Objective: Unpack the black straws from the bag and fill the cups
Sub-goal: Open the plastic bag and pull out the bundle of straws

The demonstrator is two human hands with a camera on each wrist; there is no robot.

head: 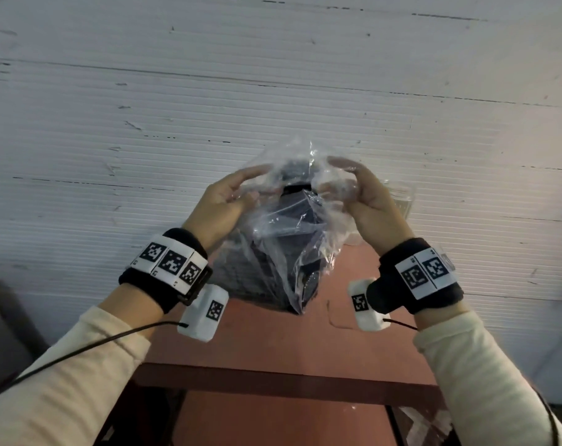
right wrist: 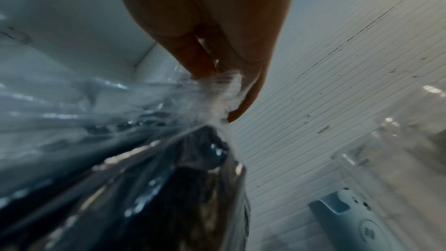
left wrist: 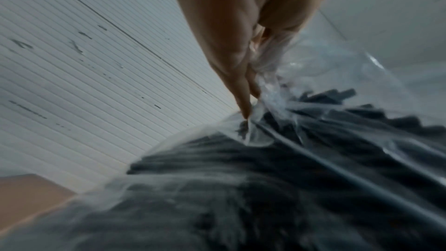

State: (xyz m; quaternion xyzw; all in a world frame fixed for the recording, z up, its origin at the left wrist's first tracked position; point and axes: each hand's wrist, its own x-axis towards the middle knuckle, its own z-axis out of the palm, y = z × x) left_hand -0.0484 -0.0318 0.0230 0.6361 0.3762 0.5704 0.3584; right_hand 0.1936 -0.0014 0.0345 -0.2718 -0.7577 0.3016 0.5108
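A clear plastic bag (head: 282,239) full of black straws (head: 241,272) stands on the reddish table (head: 266,339), its bottom end toward me. My left hand (head: 241,191) pinches the bag's upper left film, and my right hand (head: 344,185) grips the upper right film, the two pulling the top apart. In the left wrist view my fingers (left wrist: 243,91) pinch the plastic bag (left wrist: 289,102) above the straws (left wrist: 241,178). In the right wrist view my fingers (right wrist: 217,60) clamp bunched film of the bag (right wrist: 120,112). Clear cups (head: 400,196) stand behind my right hand, mostly hidden.
A white ribbed wall (head: 144,123) rises right behind the table. In the right wrist view clear cups (right wrist: 398,150) stand at the right, and a pale grey device with buttons (right wrist: 350,217) lies low by the wall. The table's near edge (head: 273,378) is below my wrists.
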